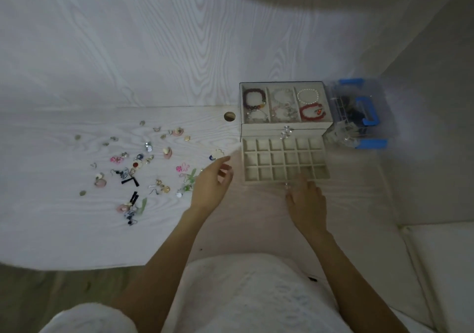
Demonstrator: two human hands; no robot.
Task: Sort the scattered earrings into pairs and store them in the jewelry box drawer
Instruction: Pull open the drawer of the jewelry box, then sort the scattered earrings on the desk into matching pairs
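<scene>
Both hands sit low center: left hand (210, 186) open and empty beside the earrings (133, 171); right hand (306, 199) rests on the drawer (286, 162) front, grip unclear. On the counter (64, 230), the jewelry box (284, 104) stands right of center, its pulled-out drawer's 18 compartments empty. Small, colorful earrings lie scattered center-left, unsorted.

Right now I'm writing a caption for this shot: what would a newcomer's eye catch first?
Probably the scatter of small colourful earrings across the left of the white wood-grain table. Next, the beige jewelry box at right, beaded bracelets in its top tray, its gridded drawer pulled out and empty. Both hands hover near it: the left hand beside the drawer, the right hand at its front edge.
</scene>
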